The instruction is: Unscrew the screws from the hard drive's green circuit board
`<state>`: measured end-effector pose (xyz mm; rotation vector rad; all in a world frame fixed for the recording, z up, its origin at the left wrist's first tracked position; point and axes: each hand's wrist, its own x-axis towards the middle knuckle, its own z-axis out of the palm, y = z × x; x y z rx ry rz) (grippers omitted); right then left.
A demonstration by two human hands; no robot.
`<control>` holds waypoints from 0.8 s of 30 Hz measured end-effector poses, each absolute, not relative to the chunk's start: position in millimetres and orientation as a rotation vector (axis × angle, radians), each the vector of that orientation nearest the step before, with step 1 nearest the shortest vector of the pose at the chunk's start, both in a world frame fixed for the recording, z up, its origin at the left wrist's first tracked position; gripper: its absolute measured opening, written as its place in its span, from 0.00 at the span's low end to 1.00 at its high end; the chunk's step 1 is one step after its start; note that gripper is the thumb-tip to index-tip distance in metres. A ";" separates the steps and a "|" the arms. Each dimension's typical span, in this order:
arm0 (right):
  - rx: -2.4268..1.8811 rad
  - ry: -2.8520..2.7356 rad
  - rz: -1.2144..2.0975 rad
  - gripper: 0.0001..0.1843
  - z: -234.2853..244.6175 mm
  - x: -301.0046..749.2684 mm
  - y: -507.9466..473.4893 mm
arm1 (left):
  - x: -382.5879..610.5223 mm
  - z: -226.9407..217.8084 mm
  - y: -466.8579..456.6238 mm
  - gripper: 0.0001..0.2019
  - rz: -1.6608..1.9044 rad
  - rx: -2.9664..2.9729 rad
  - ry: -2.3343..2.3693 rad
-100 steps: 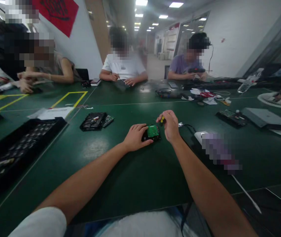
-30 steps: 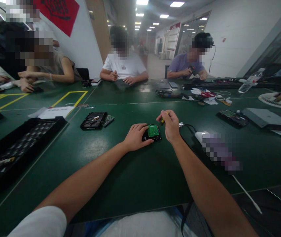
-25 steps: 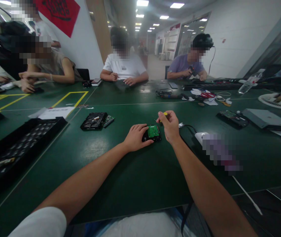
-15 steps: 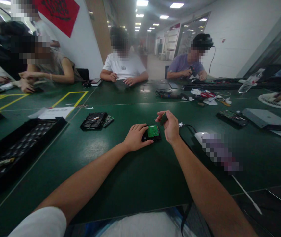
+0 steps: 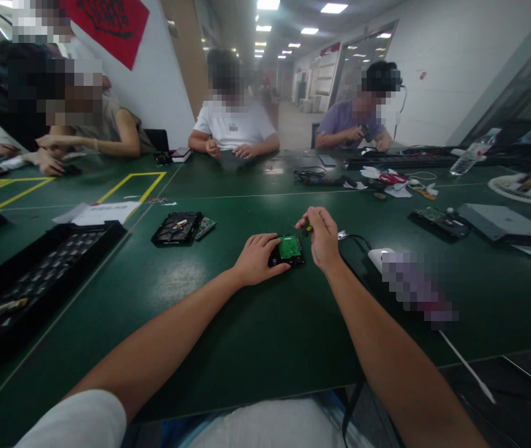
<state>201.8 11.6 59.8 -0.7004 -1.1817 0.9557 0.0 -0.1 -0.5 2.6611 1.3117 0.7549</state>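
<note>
A black hard drive (image 5: pixel 277 256) with a green circuit board (image 5: pixel 290 247) on its upper face lies flat on the table before me. My left hand (image 5: pixel 257 258) grips its left side, fingers along the far edge and thumb along the near one. Just right of the drive, my right hand (image 5: pixel 322 238) is raised with its fingers pinched round a small dark-and-yellow tool (image 5: pixel 309 229). Most of that tool is hidden by the fingers, so its exact kind does not show. Further left lie a black drive casing (image 5: pixel 176 228) and a loose circuit board (image 5: pixel 206 228).
A long black tray (image 5: pixel 36 280) stands at the left. To the right are a power strip (image 5: pixel 379 255) with its cable, another opened drive (image 5: pixel 439 222) and a grey box (image 5: pixel 503 223). Several people sit across the green table (image 5: pixel 228 348). A plastic bottle (image 5: pixel 474 154) leans at the far right.
My right hand has turned slightly, and the tool in its fingers now shows a yellow part where a dark greenish one showed. My left hand and the drive stay put.
</note>
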 end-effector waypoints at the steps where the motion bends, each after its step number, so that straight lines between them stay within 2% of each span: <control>1: -0.695 -1.178 0.974 0.20 60.2 201.7 11.3 | 0.0 -0.3 -0.1 0.38 0.753 2.659 1.310; 4: -0.674 -1.156 1.024 0.27 60.7 201.3 11.2 | 0.1 0.1 0.0 0.38 0.752 2.652 1.309; 7: -0.642 -1.134 1.035 0.28 60.2 201.5 12.3 | 0.1 0.4 0.1 0.38 0.748 2.652 1.309; 12: -0.611 -1.164 0.982 0.17 59.1 202.7 12.7 | 0.0 0.0 0.2 0.38 0.754 2.657 1.307; 16: -0.569 -1.169 1.014 0.15 59.7 201.4 10.7 | 0.2 -0.2 -0.4 0.38 0.745 2.662 1.316; 24: -0.583 -1.154 1.074 0.25 61.1 202.0 11.6 | -0.5 -0.4 -0.5 0.38 0.741 2.672 1.326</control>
